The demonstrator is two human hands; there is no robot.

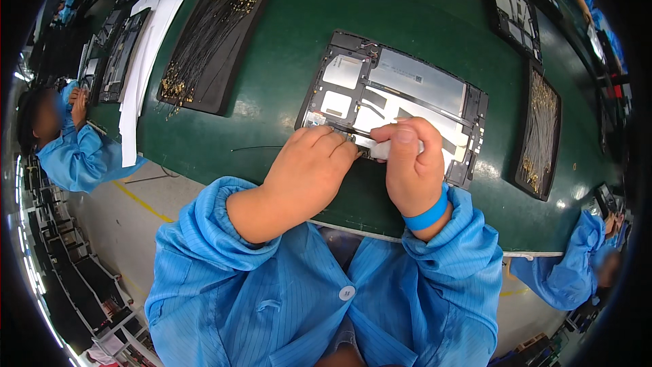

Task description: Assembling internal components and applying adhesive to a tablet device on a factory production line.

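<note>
An opened tablet-like device point(387, 102) lies in front of me, its silver plates, battery and dark frame showing. My left hand point(309, 166) is closed at its near left edge, fingers curled and tips mostly hidden. From under that hand a thin black cable point(255, 147) runs out to the left over the table. My right hand point(415, 170), with a blue band at the wrist, grips a thin tool with a white wrapped grip point(382, 150). The tool's dark, narrow tip points left, close to my left fingers, over the device's near edge.
A black tray point(227, 88) of black cables with gold-coloured ends stands left on the green table point(292, 0). Another tray point(521, 163) of cables lies right, below a second opened device point(513, 13). White sheets point(146, 61) and more devices lie far left. People in blue sit at both sides.
</note>
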